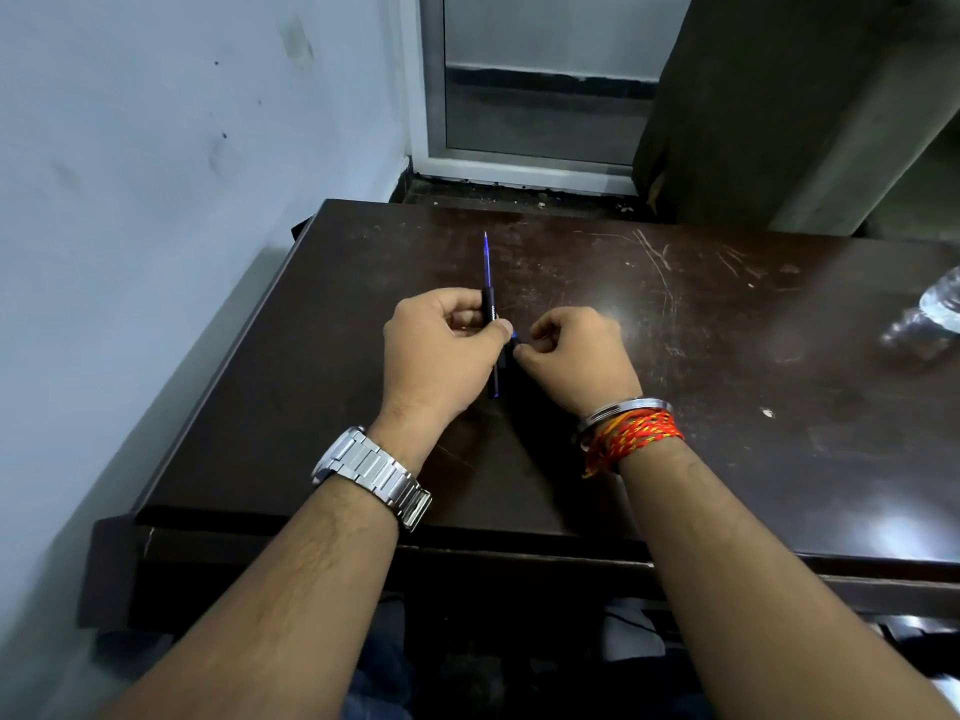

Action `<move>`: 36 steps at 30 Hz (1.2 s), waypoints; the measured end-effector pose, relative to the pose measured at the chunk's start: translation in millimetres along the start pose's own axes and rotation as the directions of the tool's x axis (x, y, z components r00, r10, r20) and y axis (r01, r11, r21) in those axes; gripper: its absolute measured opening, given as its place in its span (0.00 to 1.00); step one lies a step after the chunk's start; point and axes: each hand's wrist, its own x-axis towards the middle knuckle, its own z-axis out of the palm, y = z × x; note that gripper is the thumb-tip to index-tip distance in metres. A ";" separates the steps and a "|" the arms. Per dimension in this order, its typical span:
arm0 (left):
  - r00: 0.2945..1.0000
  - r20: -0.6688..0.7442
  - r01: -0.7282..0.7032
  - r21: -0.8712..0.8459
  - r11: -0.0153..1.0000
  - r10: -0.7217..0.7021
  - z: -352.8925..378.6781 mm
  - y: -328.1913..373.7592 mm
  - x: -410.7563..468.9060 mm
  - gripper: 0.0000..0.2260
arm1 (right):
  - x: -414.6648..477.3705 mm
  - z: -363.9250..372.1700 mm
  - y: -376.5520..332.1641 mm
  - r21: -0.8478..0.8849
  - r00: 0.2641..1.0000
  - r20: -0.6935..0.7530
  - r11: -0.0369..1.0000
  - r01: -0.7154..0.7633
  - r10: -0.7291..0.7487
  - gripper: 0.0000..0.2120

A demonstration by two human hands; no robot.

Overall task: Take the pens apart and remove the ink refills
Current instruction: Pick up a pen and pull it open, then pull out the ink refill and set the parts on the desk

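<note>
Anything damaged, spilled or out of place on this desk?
Nothing spilled. The dark table is heavily scratched, mostly toward its far edge. A clear plastic bottle lies on its side at the right edge. The left hand holds the pen, blue refill protruding.

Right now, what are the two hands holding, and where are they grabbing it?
The left hand grips the dark pen barrel around its middle, blue refill sticking out the far end. The right hand pinches something small near the pen's near end; what it is cannot be told.
</note>
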 end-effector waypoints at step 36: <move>0.941 0.337 -0.059 0.108 0.992 0.019 9.3 -7.8 -5.8 0.10 | 9.9 -16.4 -10.0 0.850 0.973 -0.030 0.519 -0.095 0.228 0.06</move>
